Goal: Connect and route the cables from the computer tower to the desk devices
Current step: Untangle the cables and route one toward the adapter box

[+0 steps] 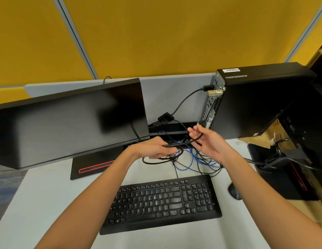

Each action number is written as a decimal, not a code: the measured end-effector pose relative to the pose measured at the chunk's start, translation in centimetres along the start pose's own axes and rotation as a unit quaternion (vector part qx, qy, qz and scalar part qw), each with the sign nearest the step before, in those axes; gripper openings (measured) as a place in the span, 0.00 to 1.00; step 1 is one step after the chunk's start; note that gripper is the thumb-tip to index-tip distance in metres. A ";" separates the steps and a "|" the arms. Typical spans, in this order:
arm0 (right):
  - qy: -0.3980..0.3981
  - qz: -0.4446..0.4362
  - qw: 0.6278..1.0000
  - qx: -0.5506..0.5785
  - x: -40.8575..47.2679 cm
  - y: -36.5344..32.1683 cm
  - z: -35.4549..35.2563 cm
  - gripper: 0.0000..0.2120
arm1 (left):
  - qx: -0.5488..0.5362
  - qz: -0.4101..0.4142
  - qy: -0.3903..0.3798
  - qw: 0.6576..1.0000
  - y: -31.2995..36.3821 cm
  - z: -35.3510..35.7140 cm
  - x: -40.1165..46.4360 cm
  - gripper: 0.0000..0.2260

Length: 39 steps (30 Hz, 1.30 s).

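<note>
Head view, looking down past both forearms. Largest, left of the keyboard (162, 203) and behind it: dark monitor (70, 121) on a red-trimmed base. Right of the keyboard and further back: black computer tower (261, 99), rear ports turned toward the monitor, a black plug and a gold DVI-type connector (215, 92) already seated, a black lead running from there down to a small adapter (164, 118). Just behind the keyboard: tangle of black cables (162, 159) and a blue network cable (192, 161), heaped loose on the desk (39, 203). Above that heap, left hand (154, 148) curled round a bunch of black cable, thumb on top; right hand (205, 141) with fingers loosely spread, one black cable (195, 139) draped through them, not tightly pinched. Likely step: sorting one lead out of the knot, routing barely begun. Next move calls for tracing the held cable to its free end and matching that plug to a tower port or a device without dragging the rest. Hard to make out: plug types in the heap, which cable belongs to what, lower tower ports behind the right hand. Mouse (234, 191), right of the keyboard, half hidden by the right forearm; black frame at the far right cut off.
</note>
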State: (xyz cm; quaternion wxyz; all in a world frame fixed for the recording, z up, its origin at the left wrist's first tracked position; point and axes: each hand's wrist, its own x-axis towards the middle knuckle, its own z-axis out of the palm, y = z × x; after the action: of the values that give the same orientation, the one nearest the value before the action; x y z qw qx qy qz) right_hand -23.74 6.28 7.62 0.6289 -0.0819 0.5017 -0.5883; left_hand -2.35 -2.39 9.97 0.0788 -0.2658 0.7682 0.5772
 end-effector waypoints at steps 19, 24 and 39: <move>-0.075 -0.147 0.930 -0.329 0.2 2.1 2.4 0.18 | -0.250 0.052 0.209 0.944 -2.1 0.9 2.8 0.14; -0.083 -0.110 0.935 -0.327 0.7 1.2 1.7 0.18 | -0.194 0.039 0.233 0.952 -1.9 1.0 3.1 0.12; 0.087 -0.402 0.608 -0.679 0.3 3.5 2.4 0.30 | -0.162 -0.080 0.227 0.957 -0.5 2.0 4.1 0.10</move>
State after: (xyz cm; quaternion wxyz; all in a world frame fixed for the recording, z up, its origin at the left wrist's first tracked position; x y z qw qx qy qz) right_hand -19.73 5.88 6.22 0.0473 -0.6274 0.7262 -0.2770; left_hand -5.96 -1.95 7.15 -0.0959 -0.4593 0.6383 0.6103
